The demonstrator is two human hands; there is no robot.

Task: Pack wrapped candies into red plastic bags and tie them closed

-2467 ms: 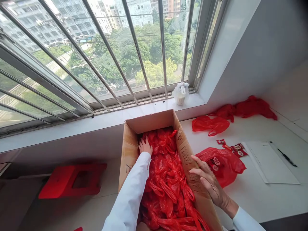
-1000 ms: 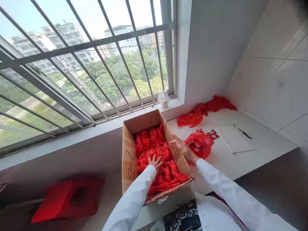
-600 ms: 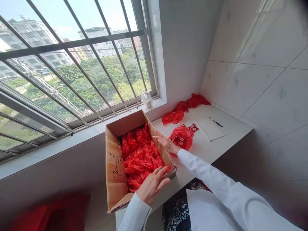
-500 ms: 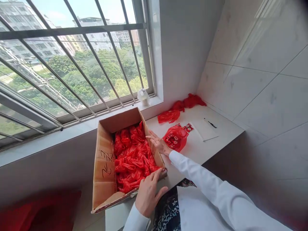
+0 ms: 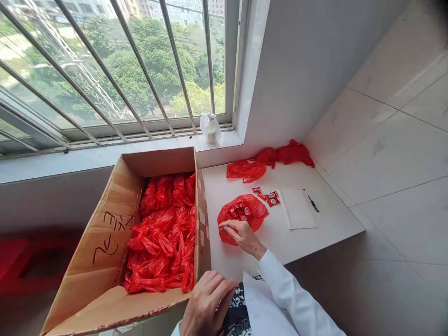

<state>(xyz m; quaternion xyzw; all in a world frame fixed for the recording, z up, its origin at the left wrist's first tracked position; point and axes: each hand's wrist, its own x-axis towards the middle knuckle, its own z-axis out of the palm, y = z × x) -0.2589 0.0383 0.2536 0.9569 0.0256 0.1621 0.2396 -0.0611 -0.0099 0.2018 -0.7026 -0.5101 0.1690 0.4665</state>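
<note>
While box (image 5: 105,261) overhangs, right hand (image 5: 241,235) touches bag (image 5: 245,212).

White counter (image 5: 241,184), cardboard box (image 5: 105,242) (overhanging), red bags (image 5: 245,169), paper (image 5: 298,209), pen (image 5: 312,203)

This is looking like a packing corner in an upper-floor room: a barred window (image 5: 105,70) at the upper left is overlooking trees. A cardboard box (image 5: 105,242) of knotted red bags (image 5: 164,233) is sitting at the lower left beside a white bench (image 5: 315,233) carrying paper (image 5: 298,208) and a pen (image 5: 312,204).

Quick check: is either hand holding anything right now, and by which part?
The right hand pinches the near edge of the open red bag on the counter. The left hand holds nothing, hovering by the cardboard box corner.
</note>
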